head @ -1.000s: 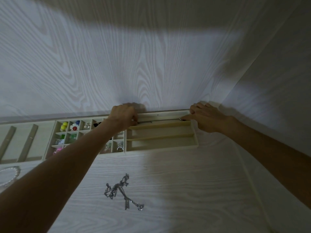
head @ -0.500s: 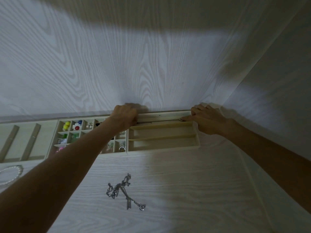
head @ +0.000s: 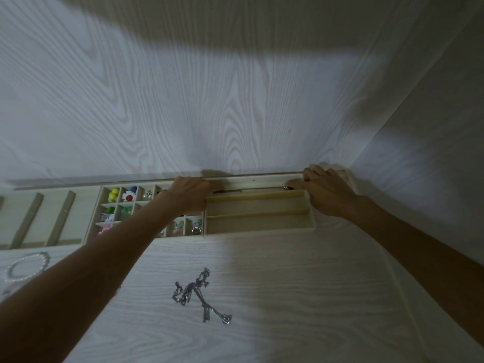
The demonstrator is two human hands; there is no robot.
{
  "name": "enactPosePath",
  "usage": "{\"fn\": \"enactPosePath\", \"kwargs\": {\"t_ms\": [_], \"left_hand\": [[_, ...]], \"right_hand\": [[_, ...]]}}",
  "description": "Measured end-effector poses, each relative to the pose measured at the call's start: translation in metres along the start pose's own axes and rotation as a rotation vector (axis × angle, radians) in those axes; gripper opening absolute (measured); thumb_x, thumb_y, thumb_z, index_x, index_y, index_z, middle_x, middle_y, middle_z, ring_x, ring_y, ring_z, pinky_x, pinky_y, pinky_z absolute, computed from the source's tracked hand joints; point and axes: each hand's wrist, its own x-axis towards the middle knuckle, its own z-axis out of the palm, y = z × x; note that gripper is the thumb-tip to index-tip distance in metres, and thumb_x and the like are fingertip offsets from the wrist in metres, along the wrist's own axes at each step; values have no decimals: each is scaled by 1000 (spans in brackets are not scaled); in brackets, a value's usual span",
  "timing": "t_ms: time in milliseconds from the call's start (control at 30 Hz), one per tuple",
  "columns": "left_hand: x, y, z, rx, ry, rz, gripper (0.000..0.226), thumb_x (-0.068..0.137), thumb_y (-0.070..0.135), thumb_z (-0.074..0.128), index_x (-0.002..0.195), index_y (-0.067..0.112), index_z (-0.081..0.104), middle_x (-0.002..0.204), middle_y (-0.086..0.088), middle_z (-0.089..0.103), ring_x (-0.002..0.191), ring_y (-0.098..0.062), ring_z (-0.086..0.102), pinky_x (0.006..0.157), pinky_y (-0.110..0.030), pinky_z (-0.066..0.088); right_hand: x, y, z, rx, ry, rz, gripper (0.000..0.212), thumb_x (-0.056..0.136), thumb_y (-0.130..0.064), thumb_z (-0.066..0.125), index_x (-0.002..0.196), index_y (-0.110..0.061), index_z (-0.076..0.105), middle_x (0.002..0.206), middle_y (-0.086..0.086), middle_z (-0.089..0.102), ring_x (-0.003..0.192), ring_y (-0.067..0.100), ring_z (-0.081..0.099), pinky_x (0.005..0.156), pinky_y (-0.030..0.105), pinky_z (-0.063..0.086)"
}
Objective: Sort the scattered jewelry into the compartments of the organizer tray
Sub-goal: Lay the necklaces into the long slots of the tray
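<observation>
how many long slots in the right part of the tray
3. The far slot holds a stretched chain between the hands; the middle slot and near slot look empty.

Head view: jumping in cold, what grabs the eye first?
Both hands, left hand and right hand, stretch a thin silver chain along the back slot of the beige wooden organizer tray. A tangled silver necklace lies loose on the pale woodgrain table nearer the camera.

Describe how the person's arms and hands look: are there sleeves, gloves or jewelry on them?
Both forearms are bare up to the picture's edge: no sleeves show. The left hand and right hand wear no gloves. No ring, watch or bracelet is visible, though the dim light hides fine detail.
</observation>
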Motion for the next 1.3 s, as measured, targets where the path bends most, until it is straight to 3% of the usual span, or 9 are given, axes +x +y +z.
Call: {"fn": "enactPosePath", "kwargs": {"t_ms": [133, 300, 467, 667, 767, 900, 1067, 1167, 1300], "left_hand": [[7, -7, 13, 26, -7, 32, 55, 97, 19, 44, 144, 40, 27, 127, 0, 59, 96, -16, 63, 70, -24, 47], [5, -4, 10, 39, 11, 30, 54, 97, 16, 42, 145, 37, 29, 125, -1, 60, 92, -16, 63, 67, -23, 43], [1, -2, 3, -21, 39, -109, 54, 91, 11, 46, 141, 31, 40, 118, -6, 63, 98, -24, 62, 75, -30, 42], [-5, 0, -1, -1, 6, -60, 45, 96, 19, 42, 140, 32, 44, 123, -3, 62, 92, -19, 63, 66, -26, 38], [-5, -3, 3, -50, 7, -99, 54, 92, 10, 45, 140, 33, 42, 123, -2, 62, 92, -19, 62, 66, -25, 40], [-20, -4, -3, -228, 143, -264, 46, 89, 11, 53, 131, 29, 52, 126, -2, 62, 106, -22, 61, 82, -33, 46], [-81, 10, -4, -479, 381, -443, 26, 88, 19, 57, 111, 23, 67, 106, -6, 71, 92, -26, 66, 79, -36, 49], [-120, 25, 10, -553, 379, -432, 24, 89, 22, 58, 111, 23, 68, 102, -3, 69, 88, -22, 65, 67, -27, 44], [-161, 44, 46, -611, 231, -411, 24, 90, 26, 58, 113, 30, 65, 105, 6, 63, 89, -11, 57, 68, -24, 43]], "right_hand": [[1, 1, 6, -47, -18, 26, 59, 94, -11, 40, 144, -38, 27, 132, 5, 41, 124, 25, 35, 94, 34, 31], [-1, 1, 7, -75, -45, 33, 62, 93, -12, 40, 146, -38, 23, 136, 5, 39, 126, 25, 34, 98, 35, 30], [0, 3, 6, 131, 36, 66, 62, 89, -3, 44, 143, -31, 36, 123, 8, 49, 117, 26, 40, 86, 34, 31], [3, -1, 3, 98, -34, 79, 57, 91, -6, 43, 140, -35, 39, 128, 6, 47, 122, 25, 38, 93, 35, 33], [1, 2, 0, 196, 55, 111, 58, 89, -1, 46, 140, -28, 43, 126, 10, 50, 121, 28, 40, 90, 35, 32], [-13, 2, -9, 307, 219, 171, 48, 89, -1, 45, 130, -23, 56, 115, 10, 58, 109, 29, 49, 85, 38, 36], [-51, -45, -13, 490, 260, 143, 37, 90, -7, 51, 120, -23, 64, 111, 4, 61, 104, 26, 53, 84, 35, 37], [-75, -91, -7, 618, 201, 32, 34, 91, -10, 52, 119, -23, 64, 112, 3, 61, 108, 22, 53, 88, 30, 38], [-101, -149, 12, 735, -9, -62, 31, 93, -24, 53, 123, -29, 58, 115, -4, 57, 109, 12, 49, 92, 25, 36]]}}
